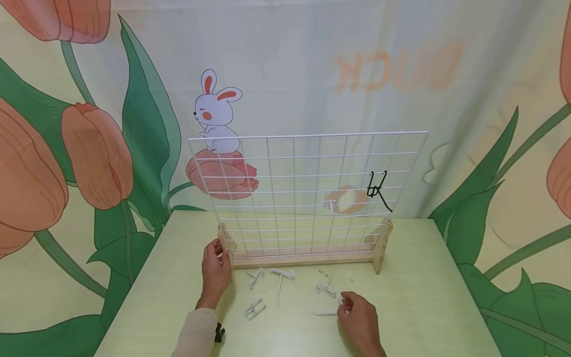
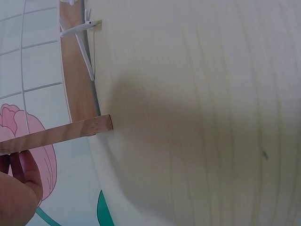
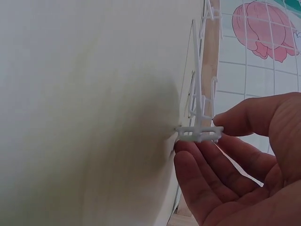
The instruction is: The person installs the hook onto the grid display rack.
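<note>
Right hand (image 1: 360,320) pinches a white wire hook (image 3: 197,84) at near right; left hand (image 1: 215,270) touches the left wooden upright (image 2: 70,133), whether gripping I cannot tell

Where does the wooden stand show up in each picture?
Head: wooden stand just below the middle.
Left wrist: wooden stand at left, with the left hand holding one end.
Right wrist: wooden stand as a narrow strip, upper half, right of centre.
Shared landmark: the white wire grid, seen in all three.
</note>
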Demonstrator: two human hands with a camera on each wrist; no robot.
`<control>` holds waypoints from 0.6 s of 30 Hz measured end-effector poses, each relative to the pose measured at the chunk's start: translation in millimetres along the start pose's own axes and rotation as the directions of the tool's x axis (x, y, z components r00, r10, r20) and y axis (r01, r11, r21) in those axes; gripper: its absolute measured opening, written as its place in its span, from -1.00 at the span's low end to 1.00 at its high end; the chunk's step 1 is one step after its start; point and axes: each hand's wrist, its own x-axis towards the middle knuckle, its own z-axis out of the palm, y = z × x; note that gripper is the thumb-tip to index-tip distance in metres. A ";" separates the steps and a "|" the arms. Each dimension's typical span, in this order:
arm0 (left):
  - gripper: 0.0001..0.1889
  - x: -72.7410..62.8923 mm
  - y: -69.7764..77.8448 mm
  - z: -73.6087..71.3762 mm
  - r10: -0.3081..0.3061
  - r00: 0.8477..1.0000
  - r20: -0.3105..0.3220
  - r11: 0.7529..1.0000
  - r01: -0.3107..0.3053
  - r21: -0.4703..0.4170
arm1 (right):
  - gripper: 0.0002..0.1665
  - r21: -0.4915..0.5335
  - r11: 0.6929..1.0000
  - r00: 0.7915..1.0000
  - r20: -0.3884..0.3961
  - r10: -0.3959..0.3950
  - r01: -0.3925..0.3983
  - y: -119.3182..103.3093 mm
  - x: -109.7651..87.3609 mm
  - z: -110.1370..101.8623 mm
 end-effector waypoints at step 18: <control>-0.59 0.9 -4.0 1.9 0.002 1.000 0.001 1.000 -0.002 0.006 | -0.65 -0.052 0.994 0.993 0.073 -0.089 0.093 0.3 3.2 -5.1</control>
